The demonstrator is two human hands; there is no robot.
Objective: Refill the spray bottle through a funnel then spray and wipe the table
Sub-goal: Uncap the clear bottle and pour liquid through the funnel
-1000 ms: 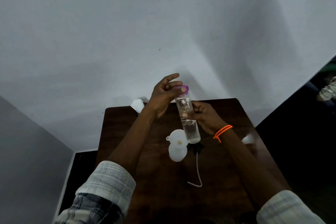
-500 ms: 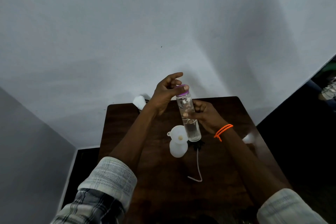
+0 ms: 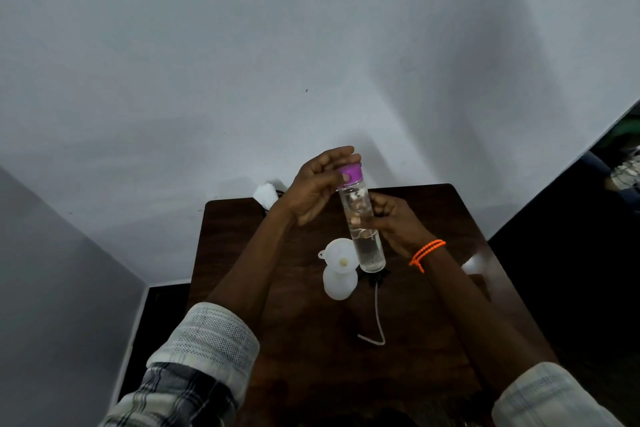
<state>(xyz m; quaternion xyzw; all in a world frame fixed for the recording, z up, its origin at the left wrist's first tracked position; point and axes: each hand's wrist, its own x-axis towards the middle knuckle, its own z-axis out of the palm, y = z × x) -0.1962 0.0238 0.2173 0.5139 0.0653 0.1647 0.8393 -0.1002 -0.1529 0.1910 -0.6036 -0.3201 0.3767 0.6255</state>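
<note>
Dark wood counter (image 3: 311, 357), near edge cut off at 6 o'clock under both sleeves. Thin white dip tube (image 3: 377, 319) lies on it just right of centre, running up to a black piece (image 3: 375, 277) mostly hidden behind the bottles; can't tell what it is, maybe a sprayer head. White spray bottle (image 3: 339, 282) stands at centre with white funnel (image 3: 337, 253) seated in its neck. Just beside it at 3 o'clock, clear water bottle (image 3: 362, 229), tilted slightly, base low over or on the counter, can't tell which; part full. Right hand (image 3: 391, 222) fingers curled round its middle, far side of the grip hidden. Left hand (image 3: 315, 191) thumb and fingers pinch the purple cap (image 3: 349, 175), fingertips partly behind it. Orange band (image 3: 427, 251) on right wrist. White blurred blob (image 3: 472, 265) at 3 o'clock edge, unclear. White crumpled thing (image 3: 265, 194) at 11 o'clock corner, half hidden, possibly cloth.
</note>
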